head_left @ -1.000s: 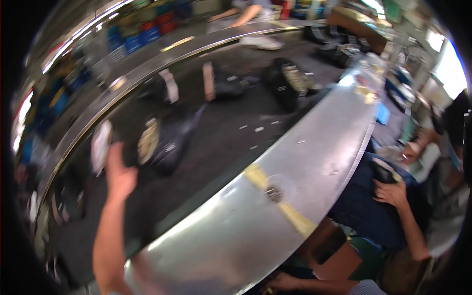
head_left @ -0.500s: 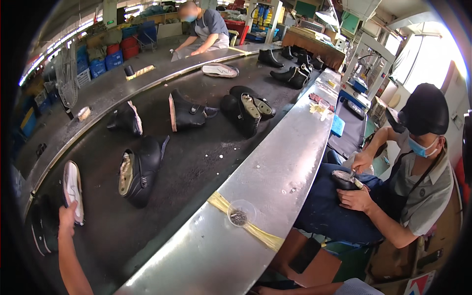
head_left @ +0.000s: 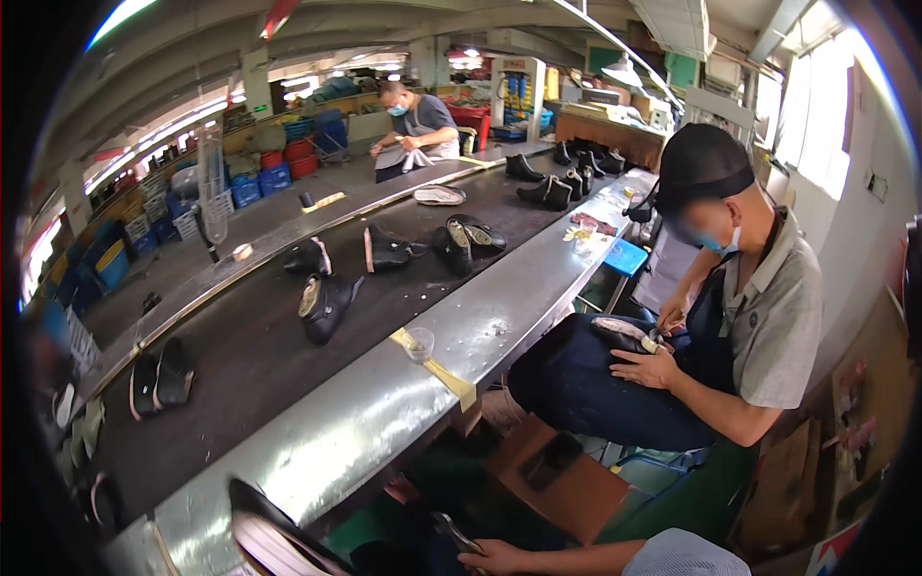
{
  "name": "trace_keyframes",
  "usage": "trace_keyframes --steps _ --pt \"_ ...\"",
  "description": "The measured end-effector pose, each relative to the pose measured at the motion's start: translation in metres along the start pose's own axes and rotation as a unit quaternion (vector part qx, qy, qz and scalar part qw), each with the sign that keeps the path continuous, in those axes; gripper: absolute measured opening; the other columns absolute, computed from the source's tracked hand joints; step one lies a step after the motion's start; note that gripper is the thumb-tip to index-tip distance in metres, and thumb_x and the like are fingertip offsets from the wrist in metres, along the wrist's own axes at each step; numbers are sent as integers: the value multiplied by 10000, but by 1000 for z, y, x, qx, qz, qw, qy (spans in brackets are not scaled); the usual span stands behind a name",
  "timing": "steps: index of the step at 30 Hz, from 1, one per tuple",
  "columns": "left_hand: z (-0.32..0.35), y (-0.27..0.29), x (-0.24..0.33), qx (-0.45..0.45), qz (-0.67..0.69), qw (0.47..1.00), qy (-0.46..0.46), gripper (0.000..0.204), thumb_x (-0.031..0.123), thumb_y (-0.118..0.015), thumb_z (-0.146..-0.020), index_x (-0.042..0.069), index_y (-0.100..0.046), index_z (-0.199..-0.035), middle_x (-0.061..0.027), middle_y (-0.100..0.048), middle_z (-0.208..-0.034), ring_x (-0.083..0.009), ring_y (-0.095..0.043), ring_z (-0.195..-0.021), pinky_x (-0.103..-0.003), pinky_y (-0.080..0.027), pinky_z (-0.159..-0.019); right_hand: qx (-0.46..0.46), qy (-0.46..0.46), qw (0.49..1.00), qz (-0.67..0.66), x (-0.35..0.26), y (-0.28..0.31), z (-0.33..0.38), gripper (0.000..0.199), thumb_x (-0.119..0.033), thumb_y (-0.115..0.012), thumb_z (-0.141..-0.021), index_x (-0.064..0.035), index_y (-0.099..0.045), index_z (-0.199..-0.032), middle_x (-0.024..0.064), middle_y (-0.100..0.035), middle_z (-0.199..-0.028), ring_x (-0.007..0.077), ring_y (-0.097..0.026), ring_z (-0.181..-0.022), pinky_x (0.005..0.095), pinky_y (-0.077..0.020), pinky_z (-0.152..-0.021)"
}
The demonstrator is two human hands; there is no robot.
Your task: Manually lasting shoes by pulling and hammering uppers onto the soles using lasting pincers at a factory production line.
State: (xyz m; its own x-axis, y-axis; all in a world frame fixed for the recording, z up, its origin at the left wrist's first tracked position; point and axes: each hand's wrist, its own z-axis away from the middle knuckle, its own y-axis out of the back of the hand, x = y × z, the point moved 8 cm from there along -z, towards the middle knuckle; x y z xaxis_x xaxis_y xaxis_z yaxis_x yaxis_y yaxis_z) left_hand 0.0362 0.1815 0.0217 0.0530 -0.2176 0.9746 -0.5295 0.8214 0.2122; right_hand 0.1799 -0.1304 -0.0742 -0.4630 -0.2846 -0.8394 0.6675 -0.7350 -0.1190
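My right hand is at the lower edge, fingers closed around a slim metal hand tool; its exact kind is unclear. A dark shoe with a pale underside turned up shows at the bottom left, partly cut off by the picture edge. It overlaps the metal ledge in the view. My left hand is out of sight, so what it touches is not shown. A pair of black boots rests on the dark belt.
More black boots stand along the belt. A clear cup sits on yellow tape on the ledge. To the right, a seated co-worker works on a shoe. Another person stands across the belt. A brown box is below.
The pale-soled shoe that my left hand gripped on the belt's left is gone from there; a similar shoe is now at the bottom edge. The view has turned, and my right hand shows its tool.
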Motion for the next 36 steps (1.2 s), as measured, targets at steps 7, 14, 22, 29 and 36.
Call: trace_keyframes --steps 7,14,22,29,36 --pt "138 -143 26 -64 95 988 107 974 93 -731 -845 48 -63 -1552 -169 -390 -1455 -260 -420 -1319 -381 -371 -1081 31 361 898 251 -36 -56 63 326 -216 -718 -815 -37 -583 -1052 181 -636 -900 241 -608 -703 367 -500 -601" --pt "85 -116 53 -18 -85 979 -184 909 194 -803 -698 -13 -340 -1452 -249 -209 -1553 -360 -366 -1380 -402 -343 -1106 -82 230 925 289 -31 -68 54 697 -462 -809 -726 4 -538 -1169 200 -665 -979 330 -660 -916 399 -505 -806" --pt "77 -131 53 -179 41 967 -178 737 321 -728 -786 26 -397 -1375 -167 -238 -1515 -302 -355 -1346 -400 -300 -1113 -116 250 892 359 -50 -61 77 606 -190 -685 -749 -9 -461 -1282 235 -650 -1068 402 -627 -1041 434 -505 -875" --pt "63 -149 18 -216 64 970 -89 727 264 -670 -866 -5 -318 -1442 -170 -374 -1460 -297 -392 -1341 -404 -325 -1106 -28 542 771 334 -118 -71 105 512 -90 -656 -749 -48 -492 -1233 216 -649 -1019 428 -633 -956 458 -523 -806" --pt "68 -166 69 -166 -3 970 -176 582 275 -653 -859 66 -436 -1357 -189 -310 -1518 -346 -265 -1434 -445 -213 -1164 11 340 849 404 -117 -16 102 321 -305 -600 -920 -15 -593 -1057 206 -655 -823 402 -663 -773 438 -534 -668"
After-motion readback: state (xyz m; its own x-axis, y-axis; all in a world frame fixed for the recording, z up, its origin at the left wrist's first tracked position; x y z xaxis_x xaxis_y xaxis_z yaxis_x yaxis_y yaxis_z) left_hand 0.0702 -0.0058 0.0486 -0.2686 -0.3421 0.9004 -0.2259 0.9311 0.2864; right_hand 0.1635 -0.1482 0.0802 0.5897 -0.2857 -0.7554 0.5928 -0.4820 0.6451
